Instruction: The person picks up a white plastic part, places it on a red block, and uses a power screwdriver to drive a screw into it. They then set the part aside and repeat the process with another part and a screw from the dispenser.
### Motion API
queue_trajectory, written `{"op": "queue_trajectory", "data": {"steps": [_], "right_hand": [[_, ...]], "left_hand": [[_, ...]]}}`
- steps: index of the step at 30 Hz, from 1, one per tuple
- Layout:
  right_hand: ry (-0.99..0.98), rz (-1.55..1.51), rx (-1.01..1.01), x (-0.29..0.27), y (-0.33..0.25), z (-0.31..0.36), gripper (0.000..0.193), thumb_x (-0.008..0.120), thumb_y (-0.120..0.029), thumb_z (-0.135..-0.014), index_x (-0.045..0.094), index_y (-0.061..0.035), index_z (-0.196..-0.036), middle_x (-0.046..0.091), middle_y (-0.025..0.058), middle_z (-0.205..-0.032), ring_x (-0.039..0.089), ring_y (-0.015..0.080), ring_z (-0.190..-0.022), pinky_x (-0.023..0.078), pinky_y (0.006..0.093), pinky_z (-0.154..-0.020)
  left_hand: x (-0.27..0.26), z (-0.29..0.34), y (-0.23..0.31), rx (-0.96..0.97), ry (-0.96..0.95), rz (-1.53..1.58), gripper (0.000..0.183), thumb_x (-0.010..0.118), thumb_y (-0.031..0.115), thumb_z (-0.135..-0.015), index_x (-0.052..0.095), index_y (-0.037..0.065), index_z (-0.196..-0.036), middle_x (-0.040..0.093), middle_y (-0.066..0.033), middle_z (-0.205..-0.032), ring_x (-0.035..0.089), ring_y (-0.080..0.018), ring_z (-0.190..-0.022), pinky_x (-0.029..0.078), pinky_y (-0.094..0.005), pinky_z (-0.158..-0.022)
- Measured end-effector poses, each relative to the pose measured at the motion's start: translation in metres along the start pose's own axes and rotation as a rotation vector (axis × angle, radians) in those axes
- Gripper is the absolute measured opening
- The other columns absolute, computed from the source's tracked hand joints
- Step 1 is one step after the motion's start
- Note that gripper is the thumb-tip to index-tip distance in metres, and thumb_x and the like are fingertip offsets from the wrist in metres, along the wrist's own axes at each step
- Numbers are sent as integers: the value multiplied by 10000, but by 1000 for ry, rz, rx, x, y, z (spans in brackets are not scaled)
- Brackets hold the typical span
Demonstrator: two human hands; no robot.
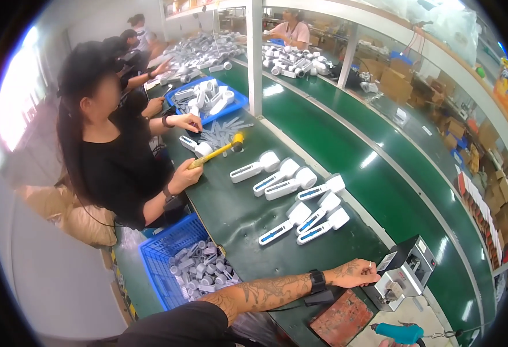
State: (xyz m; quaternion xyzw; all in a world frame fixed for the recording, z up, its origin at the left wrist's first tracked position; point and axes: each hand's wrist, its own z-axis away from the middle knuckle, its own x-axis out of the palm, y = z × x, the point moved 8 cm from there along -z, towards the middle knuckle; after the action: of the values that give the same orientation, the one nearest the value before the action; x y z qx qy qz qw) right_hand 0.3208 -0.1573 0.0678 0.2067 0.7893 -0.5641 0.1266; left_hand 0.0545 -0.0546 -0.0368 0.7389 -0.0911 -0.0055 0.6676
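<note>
One blk/silver machine (405,276) sits beside curled L fingers (371,278); can't tell if gripping.

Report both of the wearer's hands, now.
Left hand: fingers bent at the metal machine; grip cannot be told.
Right hand: barely in view by the teal tool; cannot be told.

Left: a co-worker in black, grasping a yellow-handled mallet (216,152); pale sacks (89,214) behind. Centre: a white post (255,58) beside the green belt (346,147). Right: cartons (396,85); above, clear plastic bags (448,26).
</note>
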Motion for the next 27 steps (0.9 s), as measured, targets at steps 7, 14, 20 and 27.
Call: {"op": "queue_trajectory", "data": {"steps": [7, 14, 20, 27], "right_hand": [[48, -290, 14, 13, 35, -24, 616, 659, -256, -956, 425, -45, -1485, 658, 144, -1046, 652, 247, -923, 553, 392, -857], [-127, -616, 129, 25, 20, -12, 558, 680, -155, -940, 440, 9, -1417, 617, 96, -1114, 605, 186, -1009, 497, 326, -874], [57, -552, 232, -47, 53, 51, 409, 624, -237, -971, 497, 15, -1266, 587, 89, -1015, 582, 188, -957, 484, 335, -819], [131, -438, 243, -74, 49, 67, 389, 625, -224, -965, 524, 14, -1255, 593, 75, -968, 539, 146, -877, 440, 295, -789]], "left_hand": [[22, -6, -2, 100, -122, -8, 233, 653, 279, -1002, 641, 50, -961, 644, -10, -806, 604, -80, -763, 512, -279, -672], [-3, 45, 90, 167, 75, -32, 164, 626, 149, -992, 658, -12, -992, 690, -88, -945, 661, -153, -916, 543, -327, -820], [162, 18, 102, 142, -333, -277, 128, 671, 130, -944, 652, 8, -976, 681, -88, -842, 668, -174, -795, 526, -309, -745], [275, -34, 6, 180, -358, -975, 641, 525, 637, -917, 662, 16, -987, 676, -174, -968, 641, -343, -914, 476, -496, -802]]}}
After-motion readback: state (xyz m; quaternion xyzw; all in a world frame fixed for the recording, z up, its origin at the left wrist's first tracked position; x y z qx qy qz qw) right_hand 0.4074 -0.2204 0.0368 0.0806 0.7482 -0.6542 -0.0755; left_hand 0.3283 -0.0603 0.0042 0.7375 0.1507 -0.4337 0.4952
